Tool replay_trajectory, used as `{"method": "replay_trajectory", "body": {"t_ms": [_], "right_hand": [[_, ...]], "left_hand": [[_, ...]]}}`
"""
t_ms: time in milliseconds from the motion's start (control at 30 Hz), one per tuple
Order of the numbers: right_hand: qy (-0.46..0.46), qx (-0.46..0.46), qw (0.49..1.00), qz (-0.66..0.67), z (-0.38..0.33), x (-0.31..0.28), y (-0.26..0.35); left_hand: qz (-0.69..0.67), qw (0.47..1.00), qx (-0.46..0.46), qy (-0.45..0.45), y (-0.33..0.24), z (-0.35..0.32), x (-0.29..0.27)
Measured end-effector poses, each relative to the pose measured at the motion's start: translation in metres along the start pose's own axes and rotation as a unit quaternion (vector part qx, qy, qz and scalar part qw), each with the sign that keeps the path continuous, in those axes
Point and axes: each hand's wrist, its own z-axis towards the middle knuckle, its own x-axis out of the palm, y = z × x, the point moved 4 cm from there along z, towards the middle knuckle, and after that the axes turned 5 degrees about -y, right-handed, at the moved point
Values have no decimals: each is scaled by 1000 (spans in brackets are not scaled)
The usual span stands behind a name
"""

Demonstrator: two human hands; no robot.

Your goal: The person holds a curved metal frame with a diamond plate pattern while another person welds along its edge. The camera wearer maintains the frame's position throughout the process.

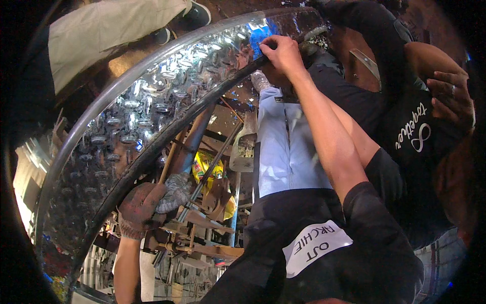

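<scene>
My left hand [142,205], in a dark reddish-brown knitted glove, is closed around a crumpled grey cloth [175,193] that may be another glove. It is beside the dark near edge of a raised-pattern metal plate [131,121]. My bare right hand [286,54] reaches over the far right part of this plate. Its thumb and forefinger are pinched together just right of a bright blue patch [260,36] on the plate. Whatever sits between those fingertips is too small or hidden to make out.
A curved metal rim [96,104] borders the plate's far side. Below lie wooden pieces [212,248], rods, a yellow packet [205,164] and a dustpan-like scoop [245,147]. At right sits a person in a black shirt [420,126]; another person's beige trouser leg [96,38] is at upper left.
</scene>
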Motion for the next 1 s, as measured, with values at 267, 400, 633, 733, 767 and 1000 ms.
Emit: {"method": "replay_trajectory", "body": {"t_ms": [267,400,633,733,767,1000], "right_hand": [[-11,-8,1000,-21,-1,0,4],[-9,-22,999,-26,-2,-2,5],[-52,-52,996,-49,2,10,0],[-26,-37,999,-21,9,7,-5],[-6,-18,1000,-9,10,6,-7],[18,-89,995,-35,13,-1,4]], "left_hand": [[15,996,54,-73,-6,6,-3],[-6,997,45,-67,-8,7,-5],[3,999,35,-13,-2,5,-3],[-13,999,37,-30,-6,7,-6],[-13,998,39,-37,-7,7,-6],[-21,998,43,-42,-6,5,-2]]}}
